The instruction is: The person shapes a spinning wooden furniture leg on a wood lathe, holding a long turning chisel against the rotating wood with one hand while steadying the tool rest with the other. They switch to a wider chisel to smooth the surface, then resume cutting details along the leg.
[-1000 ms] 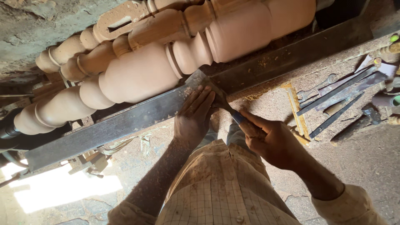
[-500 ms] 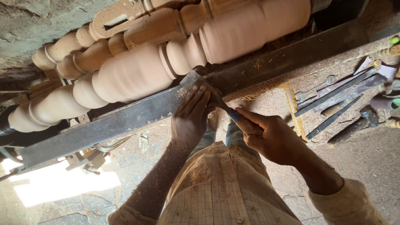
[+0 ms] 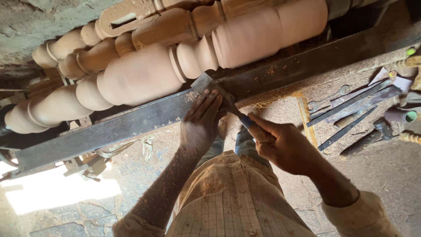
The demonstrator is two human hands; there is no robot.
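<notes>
So the view has slid a bit since a second ago: the big turned wooden spindle (image 3: 193,57) now sits further right and lower in frame, and the chisel (image 3: 209,85) tip that was resting near the fat bulge is now right up at the narrow groove between two beads, touching the wood or close to it. Both hands have barely changed their grip, so I read this as the cut carrying on along the profile, not a new setup.

Left hand (image 3: 199,125) lies flat, fingers stretched out over the chisel blade, pinning it down on the long steel tool rest (image 3: 131,123). Right hand (image 3: 285,147) is closed around the chisel handle, just behind and to the right of the left one, the blue ferrule poking out between them.

Room-wise: ahead of the left fingertips there's only the blade's width before the spindle, so it's tight there. The rest's edge runs left and right under the palm with plenty of bare bar either way for sliding. Off to the right of the right hand, a loose bunch of spare metal tools (image 3: 346,114) lies on the dusty bench, near but clear of the wrist. Behind the spindle more turned pieces (image 3: 131,22) are stacked, well away from both hands.
</notes>
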